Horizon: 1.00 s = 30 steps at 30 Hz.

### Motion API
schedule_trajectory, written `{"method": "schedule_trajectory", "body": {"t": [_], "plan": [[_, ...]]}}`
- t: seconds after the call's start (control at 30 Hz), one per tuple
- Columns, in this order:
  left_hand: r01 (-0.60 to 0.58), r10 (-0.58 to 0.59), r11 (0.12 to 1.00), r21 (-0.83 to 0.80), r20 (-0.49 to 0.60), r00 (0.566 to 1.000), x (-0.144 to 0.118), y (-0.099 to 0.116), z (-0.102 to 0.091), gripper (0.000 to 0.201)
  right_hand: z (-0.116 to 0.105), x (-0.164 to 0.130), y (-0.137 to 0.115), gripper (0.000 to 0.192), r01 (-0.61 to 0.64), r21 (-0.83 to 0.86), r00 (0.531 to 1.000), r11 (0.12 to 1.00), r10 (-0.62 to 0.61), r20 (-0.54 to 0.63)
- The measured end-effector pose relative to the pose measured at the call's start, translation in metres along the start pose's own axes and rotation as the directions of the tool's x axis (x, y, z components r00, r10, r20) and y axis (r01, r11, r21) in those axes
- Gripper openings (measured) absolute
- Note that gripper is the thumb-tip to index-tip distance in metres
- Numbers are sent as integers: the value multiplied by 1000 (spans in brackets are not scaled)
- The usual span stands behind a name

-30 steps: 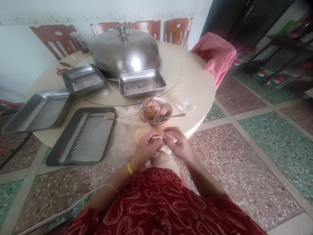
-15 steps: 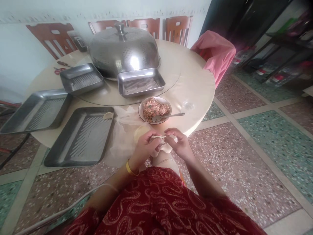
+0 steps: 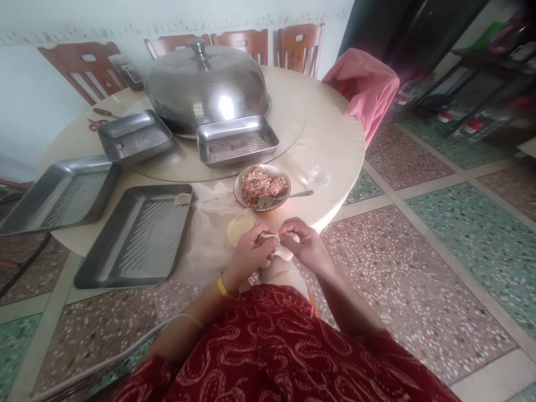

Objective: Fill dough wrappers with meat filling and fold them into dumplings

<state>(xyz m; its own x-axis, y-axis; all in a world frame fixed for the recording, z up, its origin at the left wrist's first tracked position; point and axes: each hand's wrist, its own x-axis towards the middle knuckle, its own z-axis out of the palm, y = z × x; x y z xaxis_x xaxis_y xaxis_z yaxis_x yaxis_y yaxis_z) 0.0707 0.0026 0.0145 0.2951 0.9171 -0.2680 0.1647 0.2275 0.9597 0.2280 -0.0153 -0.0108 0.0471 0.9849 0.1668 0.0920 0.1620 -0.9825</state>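
Note:
Between my two hands is a pale dumpling wrapper (image 3: 283, 252), held over my lap just off the table's near edge. My left hand (image 3: 253, 248) pinches its left side, and my right hand (image 3: 302, 245) pinches the upper right edge; the fingertips of both almost meet. Whatever lies inside the wrapper is hidden by my fingers. Just beyond my hands stands a bowl (image 3: 237, 196) of minced meat filling (image 3: 262, 184) with a metal spoon (image 3: 298, 195) resting in it. Round wrappers (image 3: 239, 229) lie on a plastic bag (image 3: 209, 237) left of my hands.
A large metal tray (image 3: 129, 240) at the left holds one folded dumpling (image 3: 182, 199). More metal trays (image 3: 238, 142) stand farther back, before a big domed steel lid (image 3: 209, 84). A clear plastic piece (image 3: 318, 177) lies right of the bowl. A pink cloth (image 3: 364, 84) drapes a chair.
My fingertips have drawn closer together along the wrapper's upper edge. The whole view has shifted slightly; the bowl, trays and spoon keep their places on the table.

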Motion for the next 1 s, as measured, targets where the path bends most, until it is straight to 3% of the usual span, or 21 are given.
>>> {"method": "schedule_trajectory", "body": {"t": [0.2, 0.37, 0.57, 0.7, 1.0], "plan": [[-13, 13, 1000, -8, 1, 1000, 0, 0, -1, 25, -1, 0, -3, 3, 40, -15, 999, 999, -40, 31], [-29, 28, 999, 25, 24, 999, 2, -2, -3, 25, -1, 0, -5, 9, 19, -158, 999, 987, -23, -25], [-28, 28, 999, -19, -36, 999, 2, 3, 0, 16, -8, -3, -5, 6, 196, -159, 980, 968, -189, 56], [-41, 35, 995, -86, -69, 997, 3, 2, -2, 15, -10, -11, -6, 15, 296, -227, 952, 928, -305, -3], [-67, 63, 996, -59, -73, 995, 0, 7, 1, 14, 2, -16, 1, 19, 327, -438, 936, 837, -352, 26]]}}
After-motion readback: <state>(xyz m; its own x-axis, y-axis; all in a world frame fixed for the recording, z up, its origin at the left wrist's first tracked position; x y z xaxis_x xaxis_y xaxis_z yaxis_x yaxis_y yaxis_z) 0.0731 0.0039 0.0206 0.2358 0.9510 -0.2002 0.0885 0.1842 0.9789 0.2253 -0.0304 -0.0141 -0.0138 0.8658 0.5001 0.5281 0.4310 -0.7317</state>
